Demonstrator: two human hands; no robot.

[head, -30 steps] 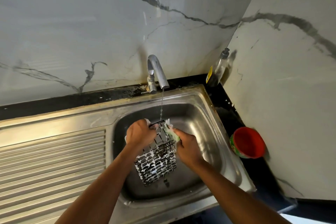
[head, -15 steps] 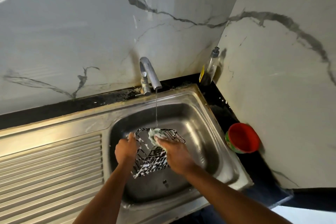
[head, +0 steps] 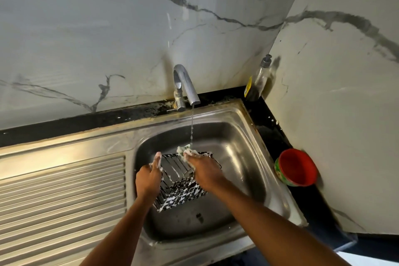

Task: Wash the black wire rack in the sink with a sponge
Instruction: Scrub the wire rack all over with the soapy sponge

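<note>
The black wire rack (head: 179, 188), basket-shaped and flecked with white suds, is held tilted over the steel sink bowl (head: 241, 157). My left hand (head: 149, 177) grips its left rim, thumb up along the edge. My right hand (head: 205, 170) holds a soapy pale green sponge (head: 185, 150) against the rack's far top rim. A thin stream of water falls from the chrome tap (head: 185, 88) onto the sponge. Most of the sponge is hidden under my fingers.
A ribbed steel drainboard (head: 60, 196) lies left of the bowl. A soap pump bottle (head: 257, 82) stands in the back right corner on the black counter. A red bowl (head: 296, 167) sits on the counter right of the sink, close to the marble wall.
The rack has turned from hanging upright to lying tilted with its opening up. My right hand moved the sponge from the rack's side to its far rim. My left hand shifted to the left rim.
</note>
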